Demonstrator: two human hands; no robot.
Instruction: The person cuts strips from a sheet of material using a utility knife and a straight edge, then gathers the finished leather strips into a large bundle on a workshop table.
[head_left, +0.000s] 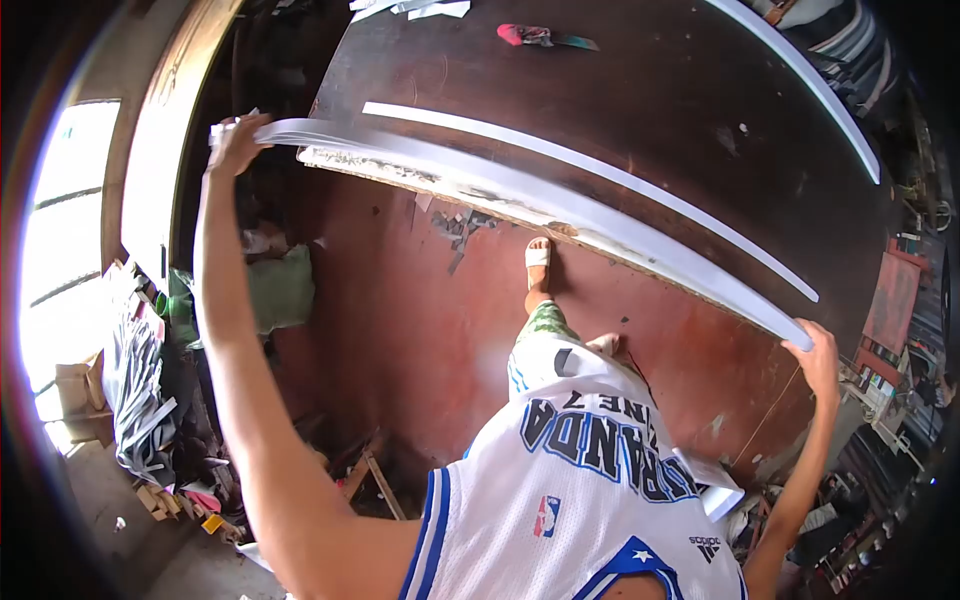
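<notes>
My left hand [236, 146] is closed on one end of a long white strip [480, 186], at the far left beyond the table's corner. The other end is pinched in my right hand [818, 362] at the right. The strip spans the table's near edge and bows a little; near my left hand it looks like more than one layer. Just behind it, a second white strip [610, 180] lies flat on the dark table [680, 110]. My left fingers are partly hidden by the strip's end.
A tool with a pink handle [512, 35] and a narrow blade lies at the table's back. Another white strip [800, 75] curves along the right side. Offcuts [135, 400] are heaped at left, and small scraps [462, 228] lie on the red floor [400, 300].
</notes>
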